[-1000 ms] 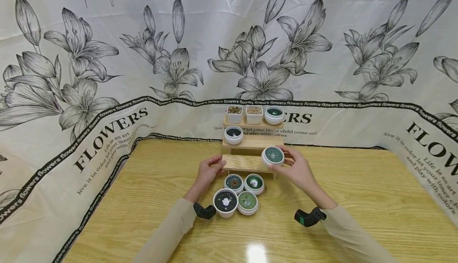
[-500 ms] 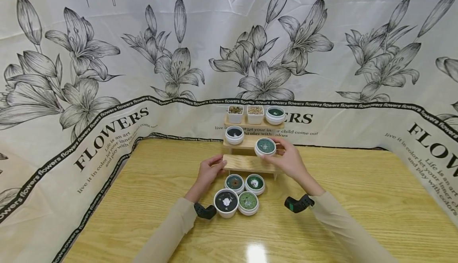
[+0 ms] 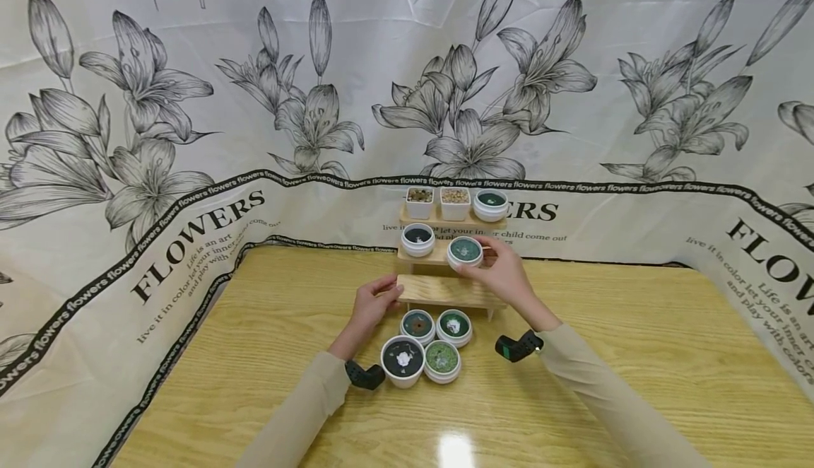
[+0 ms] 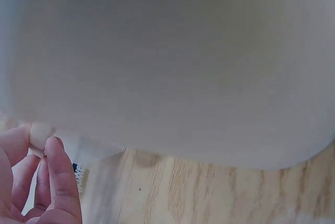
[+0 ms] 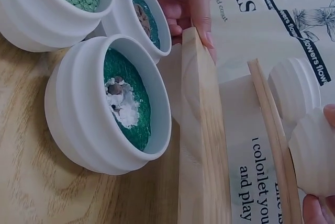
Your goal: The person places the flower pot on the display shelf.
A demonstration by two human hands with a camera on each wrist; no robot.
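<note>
My right hand (image 3: 505,276) holds a round white pot with teal-green filling (image 3: 465,250) at the right part of the wooden stand's middle shelf (image 3: 439,259). In the right wrist view the held pot (image 5: 314,153) is at that shelf's board; whether its full weight rests there I cannot tell. My left hand (image 3: 374,305) pinches the left end of the lowest shelf (image 3: 445,288); the pinched end also shows in the left wrist view beside the fingers (image 4: 63,182). A white pot with dark filling (image 3: 417,240) stands on the middle shelf's left.
The top shelf (image 3: 453,224) bears two square white pots (image 3: 420,203) and a round one (image 3: 490,206). Several white pots, one with bright green filling (image 3: 441,361), stand on the table (image 3: 267,355) before the stand. A floral cloth (image 3: 286,206) hangs behind.
My right hand has carried the teal-green pot left and away from me, from the lowest shelf's right end to the middle shelf. My left hand stays on the stand.
</note>
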